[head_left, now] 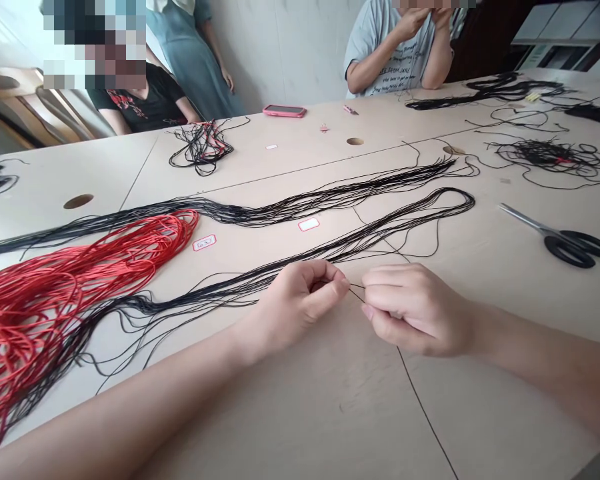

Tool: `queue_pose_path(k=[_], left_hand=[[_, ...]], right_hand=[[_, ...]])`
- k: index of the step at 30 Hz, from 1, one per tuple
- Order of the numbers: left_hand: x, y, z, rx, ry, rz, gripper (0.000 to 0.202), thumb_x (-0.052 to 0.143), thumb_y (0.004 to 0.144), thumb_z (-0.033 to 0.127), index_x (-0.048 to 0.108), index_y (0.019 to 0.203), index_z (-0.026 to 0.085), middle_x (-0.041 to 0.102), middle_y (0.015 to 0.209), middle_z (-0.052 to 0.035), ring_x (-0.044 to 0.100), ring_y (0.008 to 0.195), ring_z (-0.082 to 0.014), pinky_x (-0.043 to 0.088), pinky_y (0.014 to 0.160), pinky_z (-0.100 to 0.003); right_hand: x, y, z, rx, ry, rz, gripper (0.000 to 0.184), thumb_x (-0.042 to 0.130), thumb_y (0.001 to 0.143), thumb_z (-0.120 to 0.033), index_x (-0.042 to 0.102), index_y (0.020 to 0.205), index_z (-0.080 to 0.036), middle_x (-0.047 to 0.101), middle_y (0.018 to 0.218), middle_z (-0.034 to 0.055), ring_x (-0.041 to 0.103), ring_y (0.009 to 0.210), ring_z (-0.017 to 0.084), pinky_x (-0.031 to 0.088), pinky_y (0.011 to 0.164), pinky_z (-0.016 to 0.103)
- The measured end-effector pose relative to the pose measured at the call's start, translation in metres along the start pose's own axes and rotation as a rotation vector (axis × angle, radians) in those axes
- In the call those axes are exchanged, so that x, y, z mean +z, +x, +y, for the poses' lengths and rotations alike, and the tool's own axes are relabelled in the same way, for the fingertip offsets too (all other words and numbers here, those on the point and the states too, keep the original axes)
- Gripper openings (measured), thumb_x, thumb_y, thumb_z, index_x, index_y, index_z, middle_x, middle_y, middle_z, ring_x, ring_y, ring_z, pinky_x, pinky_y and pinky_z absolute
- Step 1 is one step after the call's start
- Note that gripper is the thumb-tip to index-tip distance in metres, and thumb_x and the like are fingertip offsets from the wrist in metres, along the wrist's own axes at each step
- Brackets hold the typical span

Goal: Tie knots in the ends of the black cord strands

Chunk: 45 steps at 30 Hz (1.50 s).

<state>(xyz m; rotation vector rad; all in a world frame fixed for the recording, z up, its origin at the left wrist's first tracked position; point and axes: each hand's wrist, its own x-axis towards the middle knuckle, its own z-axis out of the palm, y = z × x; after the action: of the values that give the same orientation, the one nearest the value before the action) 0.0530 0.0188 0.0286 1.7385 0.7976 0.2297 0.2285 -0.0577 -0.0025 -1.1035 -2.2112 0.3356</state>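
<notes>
Thin black cord (356, 293) runs between my two hands over the near middle of the table. My left hand (300, 300) pinches it between thumb and forefinger. On the other side, my right hand (415, 307) is closed around the cord, its fingers curled in. What lies inside the right fist is hidden. Just beyond my hands stretches a long bundle of black cords (260, 273), looped at its right end. A second black bundle (290, 200) lies parallel behind it. To the left is a heap of red cord (80, 280), partly under black strands.
Scissors with black handles (560, 240) lie at the right. Small red-edged labels (309, 225) rest between the bundles. Farther back are a pink-cased phone (284, 111), tangled black cords (545, 157) and a black-and-red cord pile (203, 147). Several people are across the table (290, 147).
</notes>
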Motion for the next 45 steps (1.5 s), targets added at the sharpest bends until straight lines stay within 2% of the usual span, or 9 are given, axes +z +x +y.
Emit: queue_pose_path(k=[5,16,22,28,34,37,40,42,45], left_hand=[[-0.004,-0.001,0.001,-0.154,-0.086,-0.034,0.035,0.046,0.082,0.049,0.060,0.081,0.018,0.030,0.057,0.0055,0.027,0.049,-0.0077,0.023,0.045,-0.021],[-0.008,-0.005,0.001,0.017,-0.049,-0.116,0.019,0.052,0.079,0.031,0.059,0.075,0.014,0.046,0.061,0.0028,0.035,0.055,-0.0079,0.028,0.051,-0.022],[-0.022,-0.024,0.021,0.023,-0.122,-0.139,0.018,0.052,0.078,0.031,0.055,0.073,0.014,0.043,0.060,0.0033,0.033,0.053,-0.0075,0.027,0.049,-0.022],[-0.061,-0.053,0.071,0.024,-0.061,-0.005,0.023,0.051,0.078,0.037,0.053,0.072,0.016,0.038,0.056,0.0048,0.030,0.050,-0.0071,0.023,0.044,-0.020],[-0.107,-0.080,0.117,0.130,0.086,0.315,0.019,0.050,0.081,0.031,0.052,0.070,0.016,0.035,0.056,0.0048,0.027,0.050,-0.0067,0.020,0.046,-0.023],[-0.119,-0.090,0.121,0.146,0.072,0.375,0.021,0.047,0.084,0.031,0.049,0.068,0.016,0.037,0.056,0.0041,0.029,0.051,-0.0073,0.021,0.048,-0.024],[-0.125,-0.095,0.114,0.159,0.018,0.399,0.025,0.045,0.086,0.033,0.048,0.068,0.016,0.038,0.055,0.0038,0.031,0.052,-0.0079,0.021,0.050,-0.025],[-0.126,-0.095,0.108,0.162,-0.030,0.398,0.027,0.043,0.087,0.035,0.047,0.068,0.017,0.038,0.056,0.0039,0.031,0.053,-0.0081,0.023,0.052,-0.025],[-0.126,-0.092,0.103,0.118,-0.022,0.397,0.027,0.041,0.088,0.036,0.045,0.069,0.017,0.039,0.057,0.0037,0.031,0.054,-0.0084,0.023,0.052,-0.026]], right_hand=[[-0.002,-0.002,0.002,0.043,0.121,0.036,0.027,0.041,0.077,-0.009,0.026,0.057,-0.018,0.027,0.053,-0.0039,0.025,0.051,0.009,0.022,0.048,0.026],[0.003,0.001,-0.003,0.050,0.137,-0.071,0.022,0.043,0.074,-0.010,0.031,0.058,-0.017,0.030,0.057,-0.0042,0.025,0.050,0.008,0.020,0.048,0.024],[-0.026,0.021,-0.019,-0.034,0.068,-0.181,0.023,0.042,0.074,-0.006,0.028,0.060,-0.018,0.030,0.057,-0.0033,0.026,0.052,0.009,0.020,0.048,0.025],[-0.063,0.076,-0.035,-0.130,-0.004,-0.157,0.025,0.043,0.079,-0.006,0.029,0.062,-0.018,0.030,0.058,-0.0028,0.028,0.055,0.010,0.022,0.050,0.025],[-0.087,0.127,-0.050,-0.114,0.150,-0.046,0.024,0.046,0.087,-0.017,0.045,0.063,-0.017,0.042,0.062,-0.0011,0.038,0.059,0.010,0.031,0.054,0.024],[-0.091,0.138,-0.052,-0.018,0.317,-0.001,0.020,0.043,0.091,-0.025,0.058,0.080,-0.018,0.053,0.074,0.0018,0.045,0.066,0.011,0.035,0.060,0.024],[-0.087,0.145,-0.048,0.076,0.563,-0.042,0.028,0.041,0.093,-0.033,0.058,0.077,-0.017,0.051,0.068,0.0006,0.039,0.057,0.010,0.030,0.053,0.024],[-0.080,0.150,-0.045,0.106,0.751,-0.047,0.035,0.043,0.091,-0.037,0.048,0.064,-0.017,0.040,0.058,-0.0019,0.031,0.051,0.009,0.025,0.048,0.024],[-0.065,0.158,-0.040,0.196,0.854,0.081,0.046,0.047,0.088,-0.042,0.027,0.055,-0.018,0.021,0.052,-0.0046,0.019,0.048,0.008,0.018,0.045,0.024]])
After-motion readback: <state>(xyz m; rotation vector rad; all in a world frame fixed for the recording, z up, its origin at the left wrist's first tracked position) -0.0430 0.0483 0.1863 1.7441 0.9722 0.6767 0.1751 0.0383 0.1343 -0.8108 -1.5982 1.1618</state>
